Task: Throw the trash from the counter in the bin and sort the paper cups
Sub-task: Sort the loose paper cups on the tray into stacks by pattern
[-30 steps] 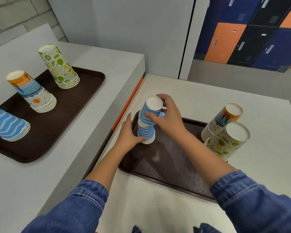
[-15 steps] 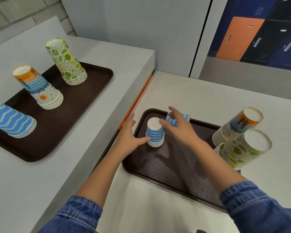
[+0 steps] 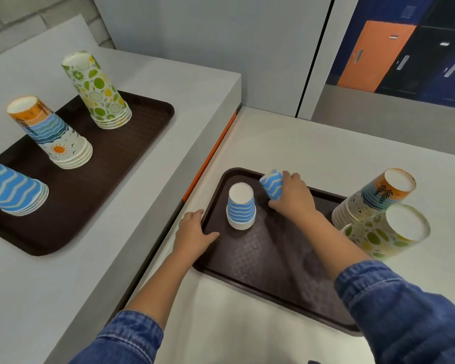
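Note:
On the near brown tray [image 3: 260, 261] a short stack of blue wavy cups [image 3: 241, 207] stands upside down. My right hand [image 3: 290, 197] is closed around one loose blue wavy cup [image 3: 272, 185] lying on its side at the tray's far edge. My left hand [image 3: 195, 232] rests open on the tray's left rim, thumb over the edge, holding no cup. At the tray's right end stand an orange sunset cup stack [image 3: 376, 198] and a lime-print cup stack [image 3: 386, 231].
On the higher counter to the left lies a second brown tray [image 3: 90, 185] with three upside-down stacks: lime-print [image 3: 99, 91], sunset [image 3: 51, 134], blue wavy [image 3: 11, 190]. An orange strip [image 3: 210, 156] marks the step between counters. Lockers [image 3: 405, 48] show at the far right.
The blue stack was set down on the near tray and my left hand slid from it to the rim. My right hand left the stack's top and closed on the loose blue cup behind.

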`<state>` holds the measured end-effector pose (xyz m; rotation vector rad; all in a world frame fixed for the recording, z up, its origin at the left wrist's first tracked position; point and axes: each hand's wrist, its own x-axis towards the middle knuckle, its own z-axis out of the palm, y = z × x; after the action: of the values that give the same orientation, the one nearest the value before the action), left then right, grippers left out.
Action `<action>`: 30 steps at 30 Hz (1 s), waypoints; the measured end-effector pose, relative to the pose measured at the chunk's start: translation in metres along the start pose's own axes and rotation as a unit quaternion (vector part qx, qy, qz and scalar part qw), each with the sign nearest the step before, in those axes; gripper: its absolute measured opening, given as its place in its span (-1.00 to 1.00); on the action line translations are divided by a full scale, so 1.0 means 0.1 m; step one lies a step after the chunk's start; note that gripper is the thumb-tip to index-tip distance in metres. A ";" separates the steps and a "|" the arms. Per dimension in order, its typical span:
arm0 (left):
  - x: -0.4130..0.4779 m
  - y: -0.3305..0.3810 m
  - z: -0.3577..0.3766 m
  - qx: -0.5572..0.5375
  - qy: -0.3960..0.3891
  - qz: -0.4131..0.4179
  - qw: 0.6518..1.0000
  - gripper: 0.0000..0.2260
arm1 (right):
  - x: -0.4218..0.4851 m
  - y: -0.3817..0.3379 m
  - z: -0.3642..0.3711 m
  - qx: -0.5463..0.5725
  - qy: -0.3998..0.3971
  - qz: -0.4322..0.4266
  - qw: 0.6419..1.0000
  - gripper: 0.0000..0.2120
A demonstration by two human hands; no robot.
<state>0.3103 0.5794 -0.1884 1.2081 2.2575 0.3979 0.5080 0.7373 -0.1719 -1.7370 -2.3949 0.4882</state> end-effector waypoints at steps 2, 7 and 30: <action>-0.01 -0.09 0.07 0.017 0.006 -0.032 0.999 -0.38 | -0.07 -0.06 -0.16 0.205 0.061 0.029 0.977 -0.41; 0.04 -0.16 0.17 -0.013 0.024 -0.058 0.998 -0.62 | -0.33 -0.40 -0.46 0.509 0.112 -0.047 0.852 -0.38; 0.11 -0.15 0.22 0.005 0.025 -0.061 0.998 -0.60 | -0.74 -0.19 0.10 0.314 -0.091 -0.053 0.944 0.11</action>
<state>0.3080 0.5798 -0.2171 1.0686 2.3643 0.3742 0.5120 0.6600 -0.1689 -1.3128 -2.0779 1.2740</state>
